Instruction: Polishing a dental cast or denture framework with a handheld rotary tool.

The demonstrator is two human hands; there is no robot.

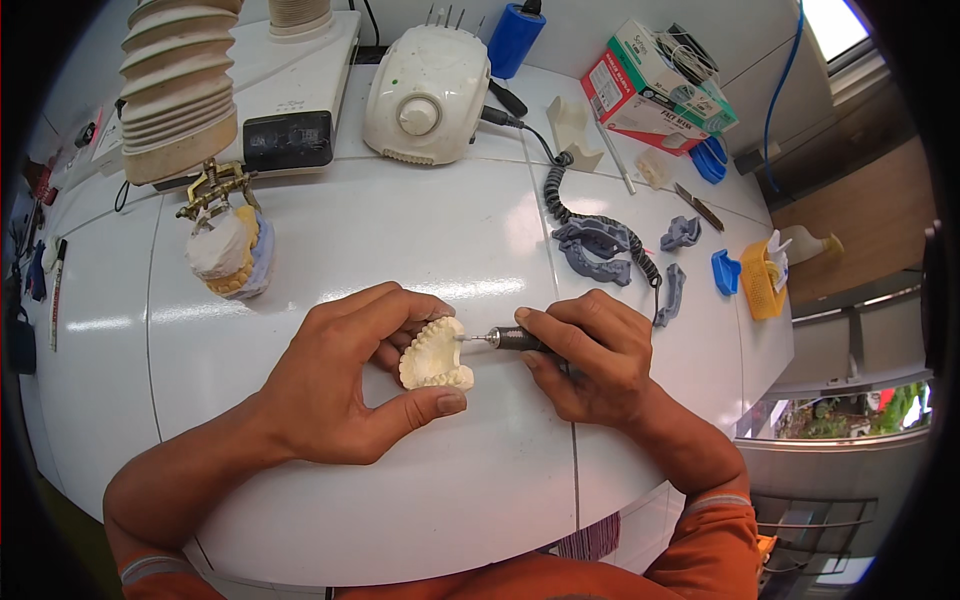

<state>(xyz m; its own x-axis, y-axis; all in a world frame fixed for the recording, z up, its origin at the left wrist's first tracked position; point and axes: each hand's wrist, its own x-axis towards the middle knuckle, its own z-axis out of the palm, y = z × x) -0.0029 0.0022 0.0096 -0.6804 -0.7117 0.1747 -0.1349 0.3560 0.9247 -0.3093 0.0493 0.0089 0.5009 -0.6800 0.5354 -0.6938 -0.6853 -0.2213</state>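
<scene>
My left hand (340, 380) grips a cream plaster dental cast (430, 355), thumb along its lower edge and fingers behind it, with the row of teeth showing. My right hand (590, 360) holds a black rotary handpiece (520, 338), whose thin metal bit reaches to the cast's inner side. A coiled black cord (590, 215) runs from the white control unit (425, 100) toward the handpiece. At the left of the bench (360, 520) stands a plaster model (228, 262) on a brass articulator (215, 190).
A ribbed suction hose (178, 90) hangs at the upper left. To the right lie grey moulded pieces (590, 250), a knife (698, 205), a small blue tray (725, 270) and a yellow basket (760, 290). Boxes (655, 90) and a blue cylinder (515, 40) stand at the back.
</scene>
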